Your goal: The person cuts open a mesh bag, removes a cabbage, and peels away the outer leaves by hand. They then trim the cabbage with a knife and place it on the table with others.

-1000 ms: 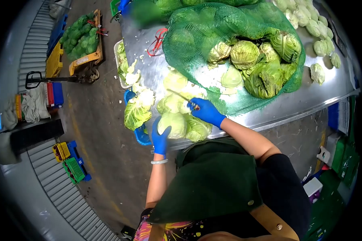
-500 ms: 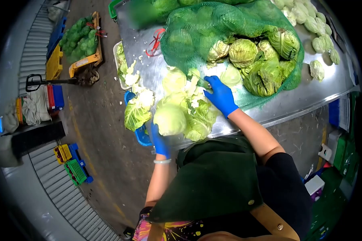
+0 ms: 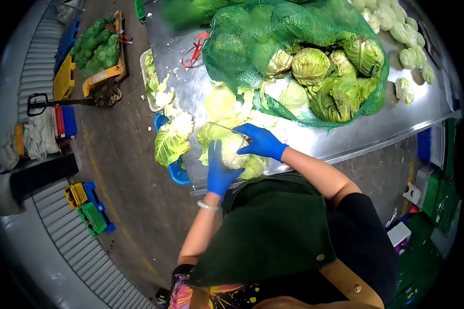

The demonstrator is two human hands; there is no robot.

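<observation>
A pale green cabbage (image 3: 233, 153) sits near the table's front edge, between my two blue-gloved hands. My left hand (image 3: 221, 167) grips its near left side, fingers spread along the leaves. At the cabbage's upper right, my right hand (image 3: 263, 141) is closed round what looks like a small knife (image 3: 222, 126), whose thin blade points left over the leaves; its handle is mostly hidden by the fingers. Loose outer leaves lie under and around the cabbage. Another pale cabbage (image 3: 219, 101) rests just beyond them.
A green mesh sack (image 3: 242, 56) of cabbages lies open across the steel table (image 3: 183, 85). Trimmed cabbages (image 3: 404, 90) are at the right. Left of the table are a white bin (image 3: 150, 85) with leaves, a blue bin (image 3: 178, 172) and a pallet jack (image 3: 105, 82).
My right hand has moved from beside the sack down and left to the cabbage. My left hand has shifted right onto its near side, and the cabbage has moved slightly right.
</observation>
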